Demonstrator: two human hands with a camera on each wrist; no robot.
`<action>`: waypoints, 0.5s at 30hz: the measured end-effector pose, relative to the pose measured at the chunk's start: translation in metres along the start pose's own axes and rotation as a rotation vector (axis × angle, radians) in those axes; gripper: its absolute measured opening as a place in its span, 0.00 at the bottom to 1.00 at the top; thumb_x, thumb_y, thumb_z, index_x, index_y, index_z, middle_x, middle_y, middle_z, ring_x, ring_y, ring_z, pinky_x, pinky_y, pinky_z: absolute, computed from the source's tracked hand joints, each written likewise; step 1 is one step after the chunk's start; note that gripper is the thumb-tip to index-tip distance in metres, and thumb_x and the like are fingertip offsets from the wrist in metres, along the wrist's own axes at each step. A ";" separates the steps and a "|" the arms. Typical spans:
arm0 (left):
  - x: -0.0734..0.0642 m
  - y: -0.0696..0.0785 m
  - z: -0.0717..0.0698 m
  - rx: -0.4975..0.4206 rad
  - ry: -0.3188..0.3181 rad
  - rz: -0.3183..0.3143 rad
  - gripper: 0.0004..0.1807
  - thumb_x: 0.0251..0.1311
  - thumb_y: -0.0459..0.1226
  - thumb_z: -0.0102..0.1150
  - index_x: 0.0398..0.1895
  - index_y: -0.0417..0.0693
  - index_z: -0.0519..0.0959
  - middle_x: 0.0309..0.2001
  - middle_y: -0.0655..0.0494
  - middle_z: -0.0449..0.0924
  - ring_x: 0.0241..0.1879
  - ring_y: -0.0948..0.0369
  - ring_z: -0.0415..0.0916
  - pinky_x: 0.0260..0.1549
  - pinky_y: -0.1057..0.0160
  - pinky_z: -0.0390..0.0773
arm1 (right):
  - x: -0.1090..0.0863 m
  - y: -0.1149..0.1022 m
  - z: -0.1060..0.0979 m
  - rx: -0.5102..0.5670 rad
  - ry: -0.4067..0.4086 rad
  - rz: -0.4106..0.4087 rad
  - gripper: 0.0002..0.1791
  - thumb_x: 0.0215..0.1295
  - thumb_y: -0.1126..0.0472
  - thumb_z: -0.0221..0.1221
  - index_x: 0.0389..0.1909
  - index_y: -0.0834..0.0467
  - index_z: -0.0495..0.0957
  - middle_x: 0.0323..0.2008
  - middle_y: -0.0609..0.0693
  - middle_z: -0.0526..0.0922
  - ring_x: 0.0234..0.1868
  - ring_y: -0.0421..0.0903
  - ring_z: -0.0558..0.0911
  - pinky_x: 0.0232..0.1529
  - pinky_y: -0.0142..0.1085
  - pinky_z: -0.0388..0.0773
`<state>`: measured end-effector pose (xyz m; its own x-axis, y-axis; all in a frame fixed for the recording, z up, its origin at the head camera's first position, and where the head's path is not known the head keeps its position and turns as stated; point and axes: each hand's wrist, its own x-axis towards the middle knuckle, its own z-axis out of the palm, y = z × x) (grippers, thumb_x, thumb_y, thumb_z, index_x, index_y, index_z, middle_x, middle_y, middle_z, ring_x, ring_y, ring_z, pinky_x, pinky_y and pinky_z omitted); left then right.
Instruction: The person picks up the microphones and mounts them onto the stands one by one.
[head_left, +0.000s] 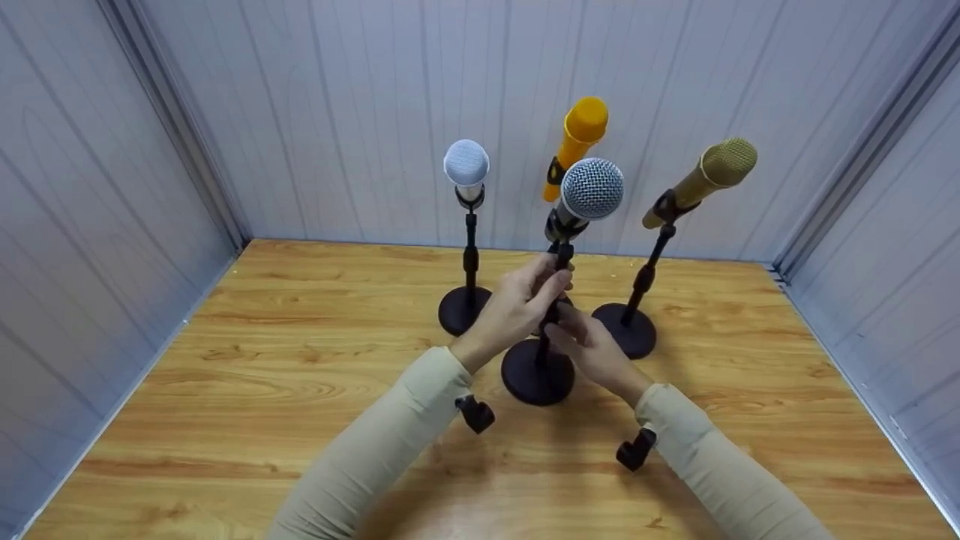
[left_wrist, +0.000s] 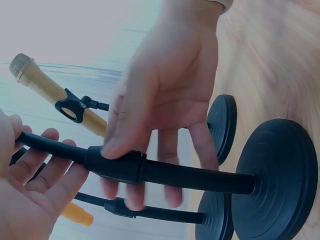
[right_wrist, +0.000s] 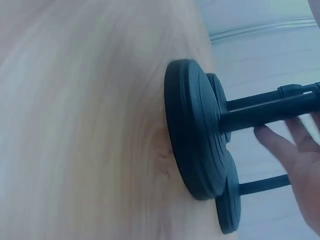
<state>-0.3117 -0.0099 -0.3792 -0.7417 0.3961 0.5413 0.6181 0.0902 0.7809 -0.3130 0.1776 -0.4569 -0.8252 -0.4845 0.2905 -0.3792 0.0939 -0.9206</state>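
A microphone with a silver mesh head (head_left: 592,189) sits tilted in the clip of a black desk microphone stand (head_left: 538,373), whose round base rests on the table. High on the pole, just below the clip, my left hand (head_left: 519,300) holds it with curled fingers. Lower down, my right hand (head_left: 596,351) grips the collar (left_wrist: 115,164), its thumb on the near side and fingers behind. The left wrist view shows both hands on this one pole. In the right wrist view my right hand (right_wrist: 302,162) is partly cut off, beside the pole above the base.
Three more stands hold a white microphone (head_left: 466,163) at left, an orange one (head_left: 585,124) behind and a gold one (head_left: 727,163) at right. Panelled walls (head_left: 360,120) enclose the wooden table (head_left: 300,360) at the back and sides. Black mounts (head_left: 476,415) hang at both wrists.
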 end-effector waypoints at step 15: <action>-0.002 -0.004 0.000 0.013 -0.015 -0.008 0.12 0.79 0.45 0.49 0.51 0.50 0.78 0.42 0.50 0.84 0.42 0.52 0.81 0.44 0.62 0.78 | 0.008 -0.003 0.006 -0.021 0.151 0.123 0.27 0.68 0.51 0.67 0.63 0.55 0.72 0.59 0.54 0.78 0.58 0.52 0.80 0.51 0.50 0.81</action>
<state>-0.3132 -0.0109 -0.3835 -0.7426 0.4090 0.5303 0.6157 0.1055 0.7809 -0.3157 0.1680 -0.4535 -0.9185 -0.3327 0.2138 -0.2793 0.1627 -0.9463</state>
